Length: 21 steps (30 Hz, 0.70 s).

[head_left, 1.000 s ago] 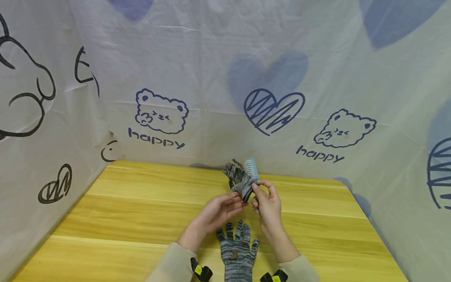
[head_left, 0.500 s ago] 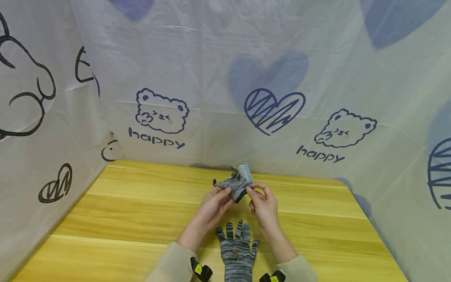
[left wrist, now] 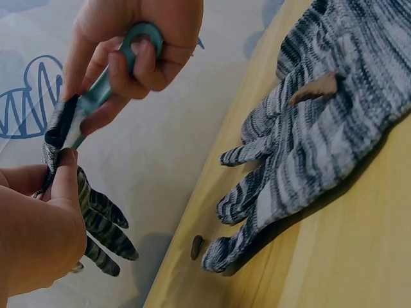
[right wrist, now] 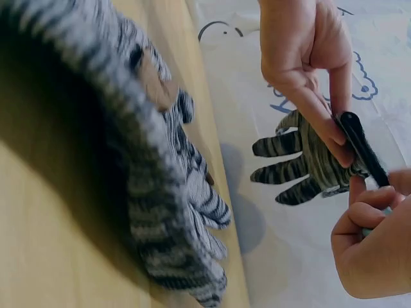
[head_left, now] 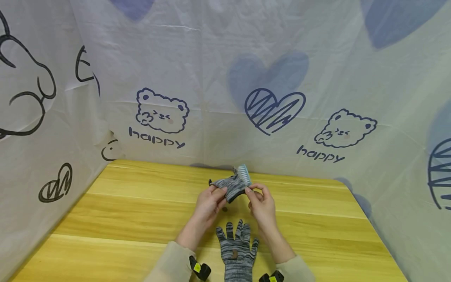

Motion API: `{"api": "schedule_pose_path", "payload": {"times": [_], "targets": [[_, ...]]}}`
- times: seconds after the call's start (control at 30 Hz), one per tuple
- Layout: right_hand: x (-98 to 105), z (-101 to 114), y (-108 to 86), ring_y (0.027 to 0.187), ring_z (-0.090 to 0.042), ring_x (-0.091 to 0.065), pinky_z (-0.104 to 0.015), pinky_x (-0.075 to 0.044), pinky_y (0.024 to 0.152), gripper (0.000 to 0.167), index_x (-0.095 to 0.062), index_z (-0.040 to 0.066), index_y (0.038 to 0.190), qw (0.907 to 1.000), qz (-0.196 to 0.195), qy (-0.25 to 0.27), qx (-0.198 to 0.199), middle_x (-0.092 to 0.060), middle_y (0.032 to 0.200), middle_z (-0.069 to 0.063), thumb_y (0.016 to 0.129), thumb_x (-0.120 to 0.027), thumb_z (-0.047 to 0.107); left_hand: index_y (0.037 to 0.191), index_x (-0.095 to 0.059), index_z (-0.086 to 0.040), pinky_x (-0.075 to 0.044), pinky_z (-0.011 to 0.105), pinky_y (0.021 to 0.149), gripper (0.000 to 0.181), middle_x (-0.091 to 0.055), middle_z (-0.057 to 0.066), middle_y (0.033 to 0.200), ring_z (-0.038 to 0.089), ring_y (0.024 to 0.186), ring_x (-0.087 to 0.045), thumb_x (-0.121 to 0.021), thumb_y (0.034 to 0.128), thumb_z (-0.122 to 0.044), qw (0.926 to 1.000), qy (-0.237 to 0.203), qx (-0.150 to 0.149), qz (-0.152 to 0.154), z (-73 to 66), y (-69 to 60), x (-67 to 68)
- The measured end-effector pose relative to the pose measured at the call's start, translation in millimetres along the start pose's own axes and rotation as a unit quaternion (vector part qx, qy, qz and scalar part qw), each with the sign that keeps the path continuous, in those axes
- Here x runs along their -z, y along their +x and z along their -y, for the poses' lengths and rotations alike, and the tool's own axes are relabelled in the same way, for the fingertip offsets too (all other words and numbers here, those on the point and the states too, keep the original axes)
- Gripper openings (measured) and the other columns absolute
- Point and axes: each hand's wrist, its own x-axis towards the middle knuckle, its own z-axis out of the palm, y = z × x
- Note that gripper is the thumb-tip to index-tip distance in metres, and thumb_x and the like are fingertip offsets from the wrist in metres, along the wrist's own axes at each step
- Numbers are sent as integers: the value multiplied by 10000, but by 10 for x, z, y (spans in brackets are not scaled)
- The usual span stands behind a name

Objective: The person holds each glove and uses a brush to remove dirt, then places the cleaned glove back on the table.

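Observation:
A grey-and-black striped knit glove [head_left: 227, 186] hangs above the table, its fingers pointing away. My left hand [head_left: 207, 203] pinches one side of its dark cuff between thumb and fingers. My right hand [head_left: 263, 205] pinches the cuff's other side. Its curled fingers also hold a light blue brush [left wrist: 96, 93] by the ringed handle; white bristles [head_left: 242, 176] show beside the glove. A second striped glove [head_left: 237, 246] lies flat nearer the person, fingers spread, with a brown patch or lump [left wrist: 314, 88] on it.
The yellow wood-grain table [head_left: 123, 219] ends at a pale printed cloth backdrop [head_left: 211, 129]. A small dark lump [left wrist: 197, 247] rests on the table just beyond the flat glove's fingertips.
My left hand, first straight-fingered under the glove, now pinches its cuff. The glove has swung round to the left, and both hands shifted slightly left. The dark lump has come into sight.

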Motion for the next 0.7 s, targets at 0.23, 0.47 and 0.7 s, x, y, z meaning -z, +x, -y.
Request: {"api": "schedule_pose_path", "payload": {"times": [0.23, 0.47, 0.7], "targets": [[44, 66, 8, 608, -73, -402, -191, -338, 544, 309, -568, 161, 1420, 9867, 1, -1239, 1054, -736, 1059, -138, 1121, -489, 164, 1475, -448, 144, -592, 174, 819, 469, -710, 97, 1172, 52, 925, -689, -549, 1023, 72, 9998, -48, -143, -108, -65, 23, 62], [45, 37, -8, 654, -108, -489, -209, -405, 528, 375, -583, 143, 1479, 9470, 110, -2344, 2193, -714, 1065, -95, 1110, -515, 150, 1369, -532, 149, -537, 145, 657, 366, -724, 7, 1010, 31, 806, -642, -575, 1016, 63, 9989, 87, -347, -289, -96, 32, 106], [-20, 34, -95, 805, -154, -569, -243, -500, 638, 359, -646, 83, 1418, 9165, 680, -2840, 2734, -676, 1087, -111, 1062, -601, 88, 1264, -601, 145, -449, 158, 583, 278, -724, 1, 953, 48, 736, -574, -608, 1005, 46, 9968, 414, -513, -446, -85, 31, 98]]}}
